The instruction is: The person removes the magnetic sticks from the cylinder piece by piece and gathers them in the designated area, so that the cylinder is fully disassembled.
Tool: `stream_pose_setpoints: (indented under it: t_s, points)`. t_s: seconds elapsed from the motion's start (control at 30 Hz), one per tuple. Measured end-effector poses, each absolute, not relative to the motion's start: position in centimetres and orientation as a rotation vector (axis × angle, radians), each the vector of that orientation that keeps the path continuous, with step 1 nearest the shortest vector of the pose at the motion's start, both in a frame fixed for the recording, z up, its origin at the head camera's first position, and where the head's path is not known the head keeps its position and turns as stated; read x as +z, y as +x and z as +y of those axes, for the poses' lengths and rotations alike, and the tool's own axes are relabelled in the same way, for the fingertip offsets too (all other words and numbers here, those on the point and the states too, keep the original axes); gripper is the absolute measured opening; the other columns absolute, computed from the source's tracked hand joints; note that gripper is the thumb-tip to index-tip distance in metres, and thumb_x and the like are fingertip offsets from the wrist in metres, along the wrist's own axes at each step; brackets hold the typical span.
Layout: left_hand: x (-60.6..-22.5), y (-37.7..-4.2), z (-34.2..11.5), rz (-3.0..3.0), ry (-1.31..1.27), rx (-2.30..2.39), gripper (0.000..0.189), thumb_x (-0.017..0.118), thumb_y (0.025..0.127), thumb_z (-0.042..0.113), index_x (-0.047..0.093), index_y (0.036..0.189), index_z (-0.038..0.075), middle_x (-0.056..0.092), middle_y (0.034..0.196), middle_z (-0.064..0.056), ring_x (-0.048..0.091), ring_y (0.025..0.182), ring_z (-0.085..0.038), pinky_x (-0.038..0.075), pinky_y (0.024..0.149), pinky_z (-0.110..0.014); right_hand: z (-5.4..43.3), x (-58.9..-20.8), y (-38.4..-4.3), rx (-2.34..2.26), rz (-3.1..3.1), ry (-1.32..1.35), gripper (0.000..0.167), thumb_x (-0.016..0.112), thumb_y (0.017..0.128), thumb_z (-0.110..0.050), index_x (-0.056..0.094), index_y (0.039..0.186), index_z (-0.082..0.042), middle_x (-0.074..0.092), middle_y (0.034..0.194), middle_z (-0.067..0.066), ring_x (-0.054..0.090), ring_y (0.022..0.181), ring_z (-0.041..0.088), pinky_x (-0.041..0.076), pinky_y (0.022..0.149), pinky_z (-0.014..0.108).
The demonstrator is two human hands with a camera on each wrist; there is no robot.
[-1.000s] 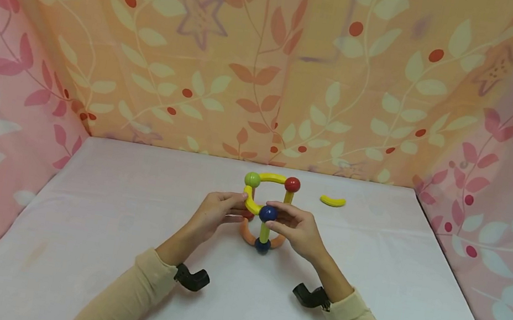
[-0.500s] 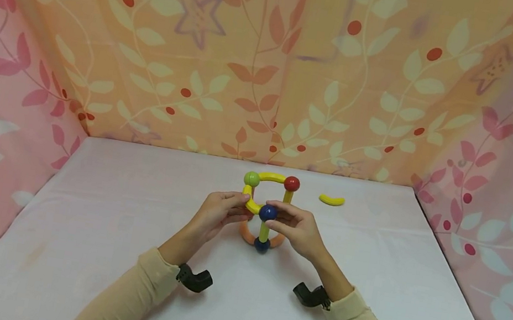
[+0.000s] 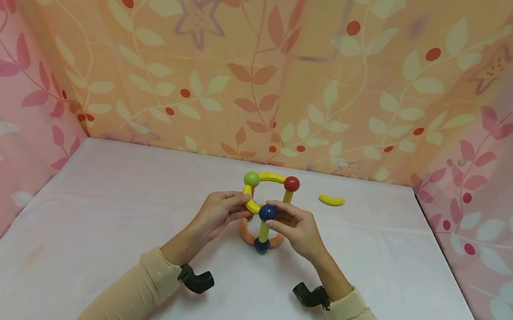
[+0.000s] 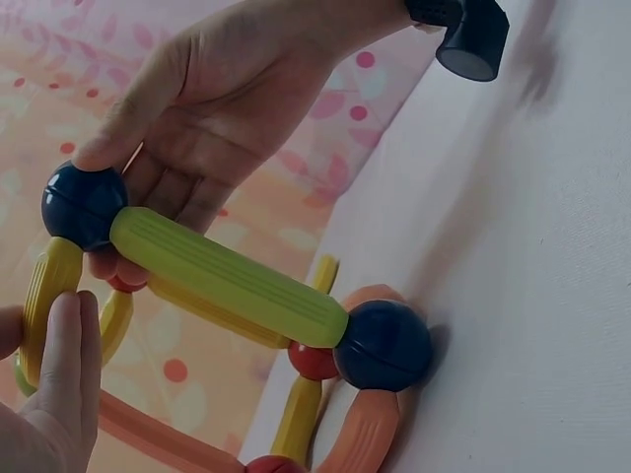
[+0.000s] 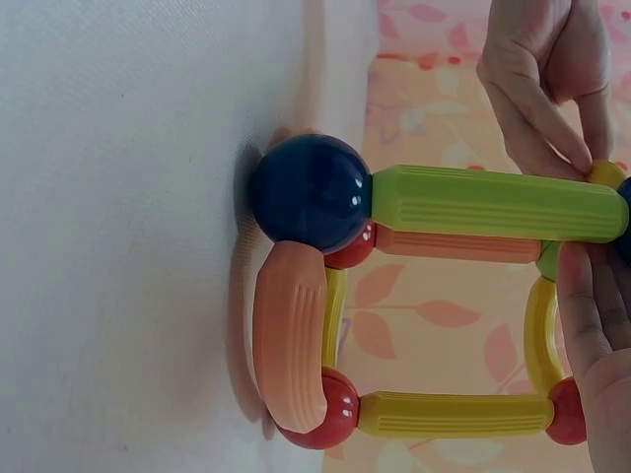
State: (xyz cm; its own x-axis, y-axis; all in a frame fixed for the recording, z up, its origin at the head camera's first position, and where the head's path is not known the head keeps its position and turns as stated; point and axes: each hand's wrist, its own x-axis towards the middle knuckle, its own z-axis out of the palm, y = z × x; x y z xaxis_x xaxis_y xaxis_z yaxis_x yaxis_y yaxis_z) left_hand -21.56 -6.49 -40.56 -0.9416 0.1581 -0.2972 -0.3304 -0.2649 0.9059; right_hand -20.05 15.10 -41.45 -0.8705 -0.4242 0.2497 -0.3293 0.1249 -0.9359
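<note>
A ball-and-stick toy frame of coloured rods and balls stands on the table in the head view. My left hand pinches the curved yellow rod at the near left of its top, between the green ball and the upper blue ball. That blue ball is gripped by my right hand, thumb and fingers on its right side. Below it, a straight green rod runs down to the lower blue ball at the table. Curved orange rods join the base.
A loose curved yellow rod lies on the white table, behind and right of the frame. Patterned cloth walls the table at the back and both sides. A black wrist device sits at each sleeve cuff.
My left wrist has shifted slightly to the right, its fingers staying on the curved yellow rod. The right hand keeps its hold on the blue ball, and the frame stands as before.
</note>
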Motion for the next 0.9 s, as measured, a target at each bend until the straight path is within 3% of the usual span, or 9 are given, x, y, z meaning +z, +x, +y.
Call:
stream_pose_setpoints:
  t_s: [0.57,0.9]
  points:
    - [-40.40,-21.74,-6.60,1.778,-0.208,2.231,0.032,0.065,0.094,0.015,0.065,0.118,-0.006,0.072,0.101,-0.015,0.073,0.080,-0.016,0.059,0.075,-0.025,15.09,-41.29,-19.91,-1.877,2.281,-0.756,0.048,0.071,0.088,-0.009,0.056,0.130,0.006,0.061,0.128,0.027,0.066,0.102,0.000,0.053,0.092,0.021]
    - [-40.42,-21.65,-6.67,1.896,-0.175,2.187,0.031,0.064,0.093,0.013,0.066,0.117,-0.006,0.072,0.102,-0.018,0.073,0.079,-0.017,0.057,0.082,-0.033,15.15,-41.32,-19.97,-1.862,2.311,-0.774,0.046,0.070,0.088,-0.008,0.057,0.129,0.007,0.062,0.127,0.027,0.066,0.101,-0.001,0.053,0.091,0.022]
